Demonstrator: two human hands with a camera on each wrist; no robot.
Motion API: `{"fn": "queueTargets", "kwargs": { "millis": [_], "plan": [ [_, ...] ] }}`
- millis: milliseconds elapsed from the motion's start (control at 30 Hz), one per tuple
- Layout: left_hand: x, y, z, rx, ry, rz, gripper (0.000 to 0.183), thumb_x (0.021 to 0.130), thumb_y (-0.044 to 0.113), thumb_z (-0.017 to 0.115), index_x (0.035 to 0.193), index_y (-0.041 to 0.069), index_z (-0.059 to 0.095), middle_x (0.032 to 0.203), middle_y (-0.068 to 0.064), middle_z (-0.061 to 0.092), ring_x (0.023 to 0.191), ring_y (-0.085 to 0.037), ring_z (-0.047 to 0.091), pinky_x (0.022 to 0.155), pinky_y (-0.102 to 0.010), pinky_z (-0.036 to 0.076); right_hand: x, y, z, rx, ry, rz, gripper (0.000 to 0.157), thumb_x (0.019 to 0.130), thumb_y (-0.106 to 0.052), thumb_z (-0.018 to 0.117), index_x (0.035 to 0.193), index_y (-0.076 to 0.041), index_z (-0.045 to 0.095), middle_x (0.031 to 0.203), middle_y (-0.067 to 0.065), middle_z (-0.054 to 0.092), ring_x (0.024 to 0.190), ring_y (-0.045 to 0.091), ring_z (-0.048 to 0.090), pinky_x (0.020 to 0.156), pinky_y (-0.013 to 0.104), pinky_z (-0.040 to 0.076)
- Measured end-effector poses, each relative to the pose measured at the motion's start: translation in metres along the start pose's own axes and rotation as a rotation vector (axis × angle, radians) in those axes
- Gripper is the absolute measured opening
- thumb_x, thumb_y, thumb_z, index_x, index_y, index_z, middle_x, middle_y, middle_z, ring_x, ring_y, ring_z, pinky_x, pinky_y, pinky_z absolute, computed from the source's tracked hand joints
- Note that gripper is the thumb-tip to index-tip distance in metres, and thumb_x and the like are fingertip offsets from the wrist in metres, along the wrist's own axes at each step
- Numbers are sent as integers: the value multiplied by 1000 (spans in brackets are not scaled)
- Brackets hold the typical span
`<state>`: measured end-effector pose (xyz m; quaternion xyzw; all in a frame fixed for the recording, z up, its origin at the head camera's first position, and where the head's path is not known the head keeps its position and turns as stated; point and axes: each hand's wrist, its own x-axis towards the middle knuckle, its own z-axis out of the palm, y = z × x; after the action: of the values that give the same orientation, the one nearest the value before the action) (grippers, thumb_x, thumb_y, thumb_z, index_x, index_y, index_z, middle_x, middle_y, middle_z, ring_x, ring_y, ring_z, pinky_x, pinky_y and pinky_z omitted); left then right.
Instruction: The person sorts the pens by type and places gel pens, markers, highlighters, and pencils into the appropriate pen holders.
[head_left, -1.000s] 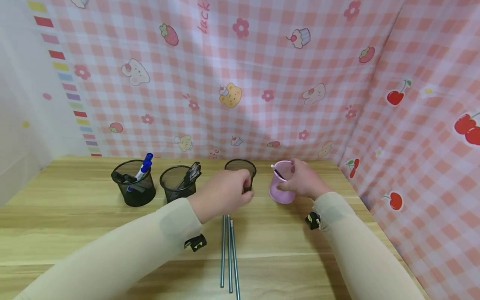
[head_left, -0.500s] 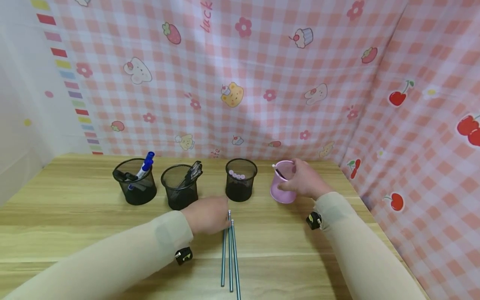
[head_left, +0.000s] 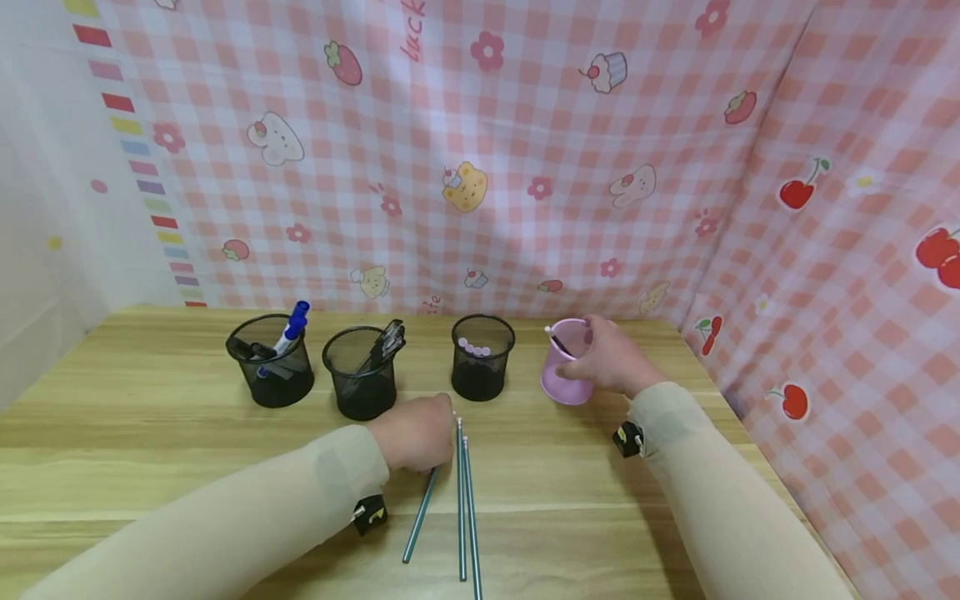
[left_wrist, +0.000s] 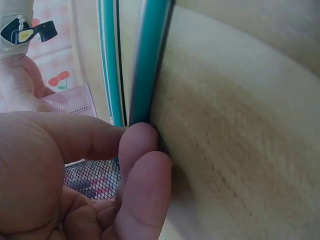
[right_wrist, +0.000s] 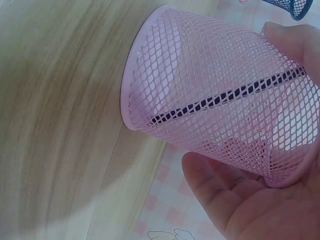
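Note:
Three slim teal pencils lie on the wooden table in the head view. My left hand [head_left: 416, 433] pinches the leftmost pencil [head_left: 421, 517] near its far end, and that pencil slants away from the other two pencils [head_left: 461, 500]. In the left wrist view, thumb and fingertips meet at the end of the teal pencil [left_wrist: 150, 65]. My right hand [head_left: 611, 358] grips a pink mesh pen cup [head_left: 558, 383] by its side and rim. Through the mesh in the right wrist view, one dark stick [right_wrist: 225, 97] leans inside the cup; its white tip shows above the rim.
Left of the pink cup stand three black mesh cups: one with pale pink round ends inside [head_left: 480, 379], one with black pens [head_left: 363, 392], and one with markers and a blue-capped pen [head_left: 276, 383]. A pink checked cloth [head_left: 525, 125] hangs behind and at the right.
My left hand has come back from the third black cup to the pencils and now swings the leftmost pencil's near end to the left. My right hand stays on the pink cup.

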<state>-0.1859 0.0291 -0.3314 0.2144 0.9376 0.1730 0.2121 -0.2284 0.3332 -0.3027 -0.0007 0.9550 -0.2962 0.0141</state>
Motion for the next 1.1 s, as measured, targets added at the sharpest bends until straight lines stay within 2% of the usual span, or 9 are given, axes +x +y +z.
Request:
{"fn": "queueTargets", "kwargs": {
  "millis": [267, 400, 533, 633, 767, 867, 967, 1100],
  "plan": [
    [5, 1, 3, 45, 17, 18, 31, 94, 8, 65, 120, -5, 53, 58, -3, 64, 45, -14, 56, 44, -26, 39, -1, -1, -1, 2, -3, 1, 95, 77, -27, 92, 152, 3, 41, 142, 27, 55, 125, 41, 58, 106, 54, 51],
    [6, 2, 3, 41, 26, 17, 41, 94, 12, 69, 127, -6, 52, 58, -3, 65, 45, -13, 58, 44, -25, 41, -1, -1, -1, 4, 0, 4, 95, 77, -27, 91, 152, 2, 41, 142, 26, 55, 125, 41, 58, 106, 54, 51],
    [4, 1, 0, -12, 16, -4, 61, 95, 13, 68, 146, -8, 43, 59, -4, 66, 45, -14, 58, 44, -25, 40, -1, -1, -1, -2, 3, 3, 95, 77, -27, 91, 153, 1, 41, 142, 25, 55, 125, 41, 58, 106, 54, 51],
    [1, -1, -2, -87, 12, -20, 70, 94, 13, 67, 154, -5, 35, 61, -5, 66, 45, -16, 57, 43, -26, 39, 0, -1, -1, -11, 6, -1, 95, 77, -28, 91, 152, 1, 42, 141, 25, 56, 124, 40, 59, 105, 53, 52],
    [-3, -1, -9, -187, 30, -9, 62, 94, 13, 65, 150, 3, 40, 64, -6, 66, 46, -19, 56, 43, -29, 38, 1, 0, -1, -16, 4, 4, 95, 77, -29, 92, 151, 2, 42, 141, 25, 56, 124, 40, 59, 105, 53, 52],
    [-6, 1, -16, -207, 56, 12, 57, 96, 16, 66, 147, 8, 43, 65, -5, 66, 46, -19, 56, 44, -29, 39, 1, 1, -1, -14, -2, 13, 96, 78, -30, 92, 152, 2, 41, 143, 25, 54, 125, 41, 58, 105, 54, 52],
    [-11, 7, -24, -211, 86, 40, 58, 96, 17, 66, 149, 11, 44, 67, -4, 66, 48, -17, 57, 45, -29, 40, 0, 2, -1, -12, -7, 17, 97, 78, -31, 92, 153, 1, 40, 144, 25, 53, 127, 41, 57, 106, 54, 51],
    [-16, 17, -39, -297, 150, 92, 58, 97, 15, 63, 152, 15, 42, 73, -4, 68, 52, -16, 57, 48, -29, 43, 0, 1, -1, -7, -3, 10, 98, 77, -30, 92, 154, 1, 40, 144, 26, 54, 126, 42, 58, 105, 55, 52]
  ]
}}
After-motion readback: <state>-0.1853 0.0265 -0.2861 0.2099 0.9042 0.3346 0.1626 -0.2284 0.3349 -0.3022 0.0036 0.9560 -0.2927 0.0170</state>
